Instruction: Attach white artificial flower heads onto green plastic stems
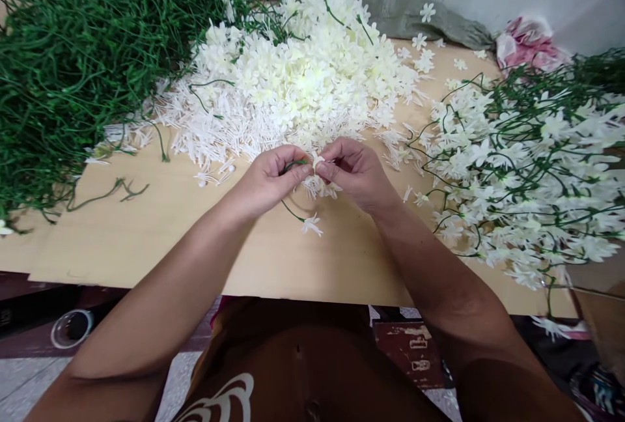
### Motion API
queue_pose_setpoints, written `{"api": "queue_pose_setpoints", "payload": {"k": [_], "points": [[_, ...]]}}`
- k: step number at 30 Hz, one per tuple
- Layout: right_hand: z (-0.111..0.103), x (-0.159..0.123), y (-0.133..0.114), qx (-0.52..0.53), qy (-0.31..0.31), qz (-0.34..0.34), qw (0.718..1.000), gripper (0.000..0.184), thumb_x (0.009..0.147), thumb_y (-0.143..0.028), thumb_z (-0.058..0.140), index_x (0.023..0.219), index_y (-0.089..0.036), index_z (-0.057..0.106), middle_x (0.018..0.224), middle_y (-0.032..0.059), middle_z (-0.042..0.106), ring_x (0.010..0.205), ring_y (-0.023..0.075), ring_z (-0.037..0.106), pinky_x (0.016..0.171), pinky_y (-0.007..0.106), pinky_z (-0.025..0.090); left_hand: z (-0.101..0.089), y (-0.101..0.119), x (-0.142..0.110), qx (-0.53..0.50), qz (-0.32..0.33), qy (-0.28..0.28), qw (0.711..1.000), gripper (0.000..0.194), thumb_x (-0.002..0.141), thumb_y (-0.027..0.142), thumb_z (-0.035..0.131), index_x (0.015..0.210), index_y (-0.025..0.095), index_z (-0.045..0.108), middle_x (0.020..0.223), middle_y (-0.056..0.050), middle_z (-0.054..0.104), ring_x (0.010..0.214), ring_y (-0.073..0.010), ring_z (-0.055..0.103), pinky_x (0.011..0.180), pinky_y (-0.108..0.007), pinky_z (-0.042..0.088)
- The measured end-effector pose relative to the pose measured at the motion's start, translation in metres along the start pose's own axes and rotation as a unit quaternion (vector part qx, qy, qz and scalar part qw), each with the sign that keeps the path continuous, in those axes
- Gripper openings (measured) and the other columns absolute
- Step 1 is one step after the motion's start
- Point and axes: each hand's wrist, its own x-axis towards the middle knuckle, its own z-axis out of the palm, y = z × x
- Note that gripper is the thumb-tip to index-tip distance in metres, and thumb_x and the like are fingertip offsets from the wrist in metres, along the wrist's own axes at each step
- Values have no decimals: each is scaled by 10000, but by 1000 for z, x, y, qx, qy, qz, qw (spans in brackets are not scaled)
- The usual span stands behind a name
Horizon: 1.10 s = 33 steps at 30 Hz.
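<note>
Both hands meet above the front middle of the cardboard-covered table. My left hand (280,178) is closed, pinching a green plastic flower stem (294,164) between thumb and forefinger. My right hand (352,171) is closed on a small white artificial flower (317,161), its fingertips almost touching the left ones. The exact join between stem and flower is hidden by the fingers. Below the left hand hangs a white flower (311,225) on a thin green stem. Just beyond the hands lies a heap of loose white petals (307,77) with thin white stamens (229,132) along its front.
A large pile of green stems (92,64) covers the left side. At right lies a heap of stemmed white flowers (532,174). Grey-green sacking (415,15) and a pink-and-white bag (530,44) line the wall. A few stems (114,193) lie on the cardboard (161,239).
</note>
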Motion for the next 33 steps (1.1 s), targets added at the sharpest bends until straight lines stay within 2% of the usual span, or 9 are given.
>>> {"api": "queue_pose_setpoints", "payload": {"k": [6, 9, 12, 16, 22, 30, 33], "points": [[0, -1, 0, -41, 53, -27, 997, 409, 637, -549, 765, 643, -211, 534, 656, -43, 560, 640, 92, 525, 595, 256, 454, -1, -7, 3, -50, -39, -17, 998, 245, 774, 397, 546, 717, 164, 598, 526, 37, 343, 476, -84, 286, 464, -244, 186], [0, -2, 3, -96, 69, -59, 991, 307, 698, -436, 749, 636, -203, 559, 683, -27, 559, 698, 108, 525, 661, 278, 454, 0, -10, 4, -36, -37, -19, 998, 315, 802, 463, 557, 668, 178, 539, 523, 37, 338, 478, -86, 285, 474, -249, 186], [0, -3, 5, -151, 77, -86, 982, 198, 751, -285, 699, 631, -197, 569, 683, -16, 561, 735, 123, 518, 698, 292, 435, 0, -11, 4, -10, -8, -37, 999, 400, 809, 541, 559, 630, 188, 495, 533, 32, 348, 500, -96, 307, 495, -258, 214], [0, -3, 5, -163, 86, -82, 979, 197, 772, -261, 661, 630, -198, 541, 675, -16, 548, 728, 125, 512, 696, 294, 433, -2, -13, 5, 8, 7, -49, 999, 446, 802, 592, 553, 613, 195, 484, 534, 26, 363, 504, -105, 314, 502, -272, 224], [1, -4, 3, -181, 91, -119, 972, 193, 781, -202, 644, 628, -196, 528, 658, -15, 554, 714, 129, 525, 710, 306, 437, -2, -14, 5, -2, 9, -46, 999, 420, 822, 545, 543, 611, 188, 478, 528, 31, 367, 495, -98, 313, 496, -269, 218], [8, -7, 8, -278, 123, -226, 926, 192, 798, -179, 654, 634, -197, 554, 632, -13, 572, 714, 141, 556, 719, 317, 461, 1, -16, 6, 26, 44, -38, 998, 365, 845, 420, 509, 576, 182, 443, 527, 37, 360, 500, -87, 310, 483, -250, 232], [12, -8, 10, -261, 105, -239, 929, 191, 814, -198, 651, 647, -203, 559, 656, -11, 590, 728, 139, 574, 731, 318, 476, 2, -19, 6, 26, 45, -36, 998, 333, 822, 378, 517, 566, 184, 431, 532, 36, 373, 498, -83, 311, 479, -244, 236]]}}
